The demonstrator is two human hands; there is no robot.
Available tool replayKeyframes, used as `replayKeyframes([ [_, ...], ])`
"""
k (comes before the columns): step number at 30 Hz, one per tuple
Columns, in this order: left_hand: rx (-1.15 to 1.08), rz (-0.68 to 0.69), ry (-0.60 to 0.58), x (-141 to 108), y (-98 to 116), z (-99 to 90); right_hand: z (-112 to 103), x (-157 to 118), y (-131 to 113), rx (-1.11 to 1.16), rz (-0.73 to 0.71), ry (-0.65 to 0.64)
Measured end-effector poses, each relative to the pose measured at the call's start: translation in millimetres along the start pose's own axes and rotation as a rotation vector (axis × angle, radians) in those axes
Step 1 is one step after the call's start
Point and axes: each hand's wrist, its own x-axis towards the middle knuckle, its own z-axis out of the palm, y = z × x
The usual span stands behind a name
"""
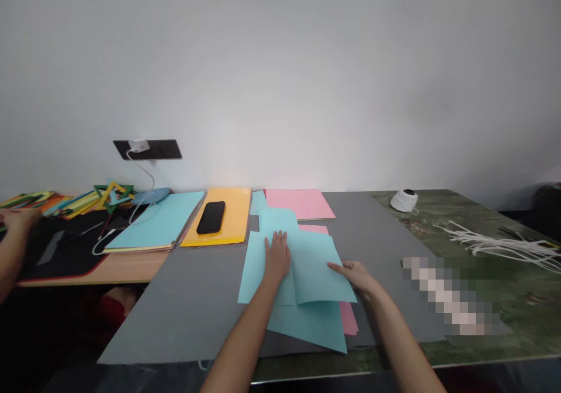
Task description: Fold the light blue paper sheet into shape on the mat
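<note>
A light blue sheet of paper [318,267] with a crease down its middle lies in front of me. My left hand [277,257] rests flat on it just left of the crease, fingers stretched out. At the sheet's right edge, my right hand [354,275] pinches the paper, lifting that half slightly. Another blue sheet [313,326] shows below, and a further blue piece [278,219] sticks out behind. Pink paper [348,320] peeks out from underneath on the right. What lies directly under my left hand is hidden.
Grey sheet [184,317] covers the table. Behind are a pink stack [300,203], yellow folder [239,217] with a phone [211,217], and blue paper stack [160,220]. White cords [504,242] and a thread cone [404,200] lie right. Another person's hand [17,223] is far left.
</note>
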Motion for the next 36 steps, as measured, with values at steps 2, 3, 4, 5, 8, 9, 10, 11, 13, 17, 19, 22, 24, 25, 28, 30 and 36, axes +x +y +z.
replayKeyframes([
  [2,-0.008,0.007,0.02,0,4,-8.8,1,-3,7,0.004,0.011,0.015],
  [3,-0.006,0.024,0.021,-2,6,-12.6,1,-2,10,0.0,0.005,0.037],
  [4,0.004,0.032,0.013,-5,9,-15.4,1,-2,13,-0.007,-0.001,0.062],
  [5,0.02,0.001,0.012,-9,11,-16.8,1,-1,15,-0.013,-0.006,0.08],
  [8,0.065,-0.057,-0.011,-24,12,-13.0,3,2,16,-0.049,-0.005,0.114],
  [9,0.066,-0.053,-0.026,-29,11,-10.0,3,2,15,-0.06,-0.008,0.128],
  [10,0.059,-0.057,-0.033,-33,9,-6.9,4,2,15,-0.063,-0.011,0.133],
  [11,0.052,-0.064,-0.04,-35,6,-4.1,4,2,15,-0.062,-0.015,0.134],
  [13,0.042,-0.088,-0.053,-38,2,-0.3,5,1,16,-0.056,-0.024,0.131],
  [17,0.031,-0.102,-0.078,-36,0,-0.1,4,-1,21,-0.089,-0.039,0.169],
  [19,0.031,-0.101,-0.073,-36,0,-1.0,5,-5,22,-0.071,-0.046,0.183],
  [22,0.031,-0.095,-0.059,-36,1,-0.7,7,-15,20,-0.031,-0.034,0.159],
  [24,0.029,-0.093,-0.053,-37,1,0.2,9,-24,20,-0.025,-0.024,0.104],
  [25,0.027,-0.094,-0.051,-37,1,0.5,9,-27,22,-0.027,-0.023,0.078],
  [28,0.024,-0.09,-0.043,-36,0,-0.2,3,-35,33,-0.013,-0.033,0.058],
  [30,0.021,-0.086,-0.04,-36,1,-1.8,-5,-38,39,0.009,-0.047,0.092],
  [36,-0.048,-0.096,-0.036,-38,3,-5.0,-25,-50,37,0.003,-0.161,0.135],
])
